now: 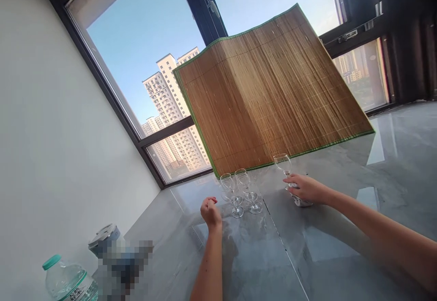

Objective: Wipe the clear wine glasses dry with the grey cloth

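Observation:
My right hand (304, 189) is closed around the stem of a clear wine glass (282, 163), whose bowl shows above the fingers. A small whitish thing (302, 202) shows under that hand; I cannot make out what it is. My left hand (210, 211) has its fingers curled in, with nothing visible in them. It is just left of a close cluster of several upright stemmed glasses (238, 211) on the grey marbled surface (252, 251). These glasses overlap one another in the view.
Behind the glasses a woven straw mat (269, 91) with green edging leans against the window (201, 14). At the lower left stand a water bottle (71, 278) with a green cap and a pale container (107, 239). A pixelated patch covers part of that area. A white wall rises on the left.

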The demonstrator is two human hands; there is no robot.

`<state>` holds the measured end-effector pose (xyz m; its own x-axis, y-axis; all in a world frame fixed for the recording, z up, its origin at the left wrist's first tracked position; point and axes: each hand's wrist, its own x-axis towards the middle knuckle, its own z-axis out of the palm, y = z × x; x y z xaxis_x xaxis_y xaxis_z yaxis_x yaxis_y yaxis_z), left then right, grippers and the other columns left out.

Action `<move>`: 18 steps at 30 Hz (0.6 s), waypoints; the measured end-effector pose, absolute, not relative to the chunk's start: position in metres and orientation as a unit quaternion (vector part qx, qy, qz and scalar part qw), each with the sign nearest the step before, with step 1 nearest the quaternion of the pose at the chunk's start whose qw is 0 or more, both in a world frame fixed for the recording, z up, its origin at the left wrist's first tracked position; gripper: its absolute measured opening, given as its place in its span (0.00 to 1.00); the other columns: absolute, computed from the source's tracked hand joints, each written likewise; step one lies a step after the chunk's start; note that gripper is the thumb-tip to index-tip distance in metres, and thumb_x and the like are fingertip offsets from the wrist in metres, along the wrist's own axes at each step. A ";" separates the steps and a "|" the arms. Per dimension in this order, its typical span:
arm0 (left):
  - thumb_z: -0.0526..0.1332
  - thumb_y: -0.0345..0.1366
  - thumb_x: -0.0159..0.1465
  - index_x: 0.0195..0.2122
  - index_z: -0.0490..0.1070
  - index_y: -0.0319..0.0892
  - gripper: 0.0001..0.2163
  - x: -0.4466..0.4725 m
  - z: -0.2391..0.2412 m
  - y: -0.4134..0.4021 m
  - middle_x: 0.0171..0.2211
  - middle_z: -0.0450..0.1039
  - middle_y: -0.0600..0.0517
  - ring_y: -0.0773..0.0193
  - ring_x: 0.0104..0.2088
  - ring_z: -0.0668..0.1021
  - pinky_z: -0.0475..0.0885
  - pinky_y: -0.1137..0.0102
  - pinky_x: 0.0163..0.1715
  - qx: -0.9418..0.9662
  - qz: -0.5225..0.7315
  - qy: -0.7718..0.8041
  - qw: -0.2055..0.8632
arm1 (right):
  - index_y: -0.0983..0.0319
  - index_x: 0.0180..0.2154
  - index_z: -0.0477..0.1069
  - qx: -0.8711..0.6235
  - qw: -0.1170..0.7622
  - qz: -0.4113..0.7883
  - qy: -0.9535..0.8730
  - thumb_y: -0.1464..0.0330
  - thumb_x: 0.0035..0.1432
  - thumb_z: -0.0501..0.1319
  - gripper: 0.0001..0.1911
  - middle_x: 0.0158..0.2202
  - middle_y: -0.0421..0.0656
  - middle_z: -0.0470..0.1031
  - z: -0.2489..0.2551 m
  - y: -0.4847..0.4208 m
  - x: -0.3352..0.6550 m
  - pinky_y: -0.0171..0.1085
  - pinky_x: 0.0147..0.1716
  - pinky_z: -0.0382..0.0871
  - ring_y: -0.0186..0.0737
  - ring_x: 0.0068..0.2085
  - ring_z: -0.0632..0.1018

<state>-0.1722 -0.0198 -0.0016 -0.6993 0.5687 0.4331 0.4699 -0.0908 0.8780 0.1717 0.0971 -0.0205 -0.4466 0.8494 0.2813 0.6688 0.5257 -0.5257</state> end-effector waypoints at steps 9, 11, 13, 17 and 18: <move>0.50 0.38 0.54 0.22 0.69 0.45 0.10 -0.173 0.004 -0.019 0.24 0.71 0.52 0.59 0.32 0.76 0.69 0.67 0.34 0.341 0.681 0.645 0.059 | 0.65 0.54 0.73 -0.305 0.287 0.259 -0.870 0.66 0.61 0.56 0.21 0.53 0.52 0.72 0.026 0.029 0.143 0.43 0.54 0.65 0.48 0.53 0.74; 0.50 0.39 0.54 0.23 0.69 0.45 0.10 -0.171 0.005 -0.019 0.25 0.71 0.52 0.59 0.32 0.75 0.68 0.67 0.34 0.342 0.686 0.639 0.066 | 0.63 0.54 0.73 -0.267 0.276 0.279 -0.880 0.66 0.60 0.57 0.21 0.52 0.51 0.72 0.032 0.016 0.138 0.41 0.53 0.66 0.47 0.52 0.74; 0.50 0.40 0.55 0.23 0.69 0.45 0.11 -0.170 0.006 -0.018 0.27 0.73 0.51 0.60 0.32 0.75 0.68 0.66 0.34 0.345 0.690 0.632 0.074 | 0.62 0.54 0.73 -0.232 0.270 0.289 -0.889 0.67 0.59 0.58 0.21 0.50 0.50 0.72 0.036 0.004 0.133 0.40 0.51 0.67 0.45 0.50 0.75; 0.49 0.44 0.57 0.28 0.70 0.43 0.14 -0.165 0.006 -0.017 0.32 0.75 0.50 0.60 0.33 0.77 0.70 0.65 0.36 0.358 0.693 0.618 0.099 | 0.62 0.52 0.75 -0.170 0.246 0.294 -0.908 0.69 0.58 0.58 0.20 0.46 0.48 0.73 0.037 -0.012 0.124 0.38 0.46 0.69 0.41 0.44 0.76; 0.49 0.45 0.58 0.31 0.71 0.43 0.15 -0.163 0.006 -0.017 0.34 0.76 0.49 0.60 0.34 0.77 0.71 0.65 0.37 0.361 0.694 0.613 0.107 | 0.62 0.52 0.75 -0.160 0.239 0.293 -0.912 0.69 0.58 0.59 0.20 0.46 0.47 0.73 0.035 -0.014 0.122 0.38 0.46 0.69 0.41 0.44 0.76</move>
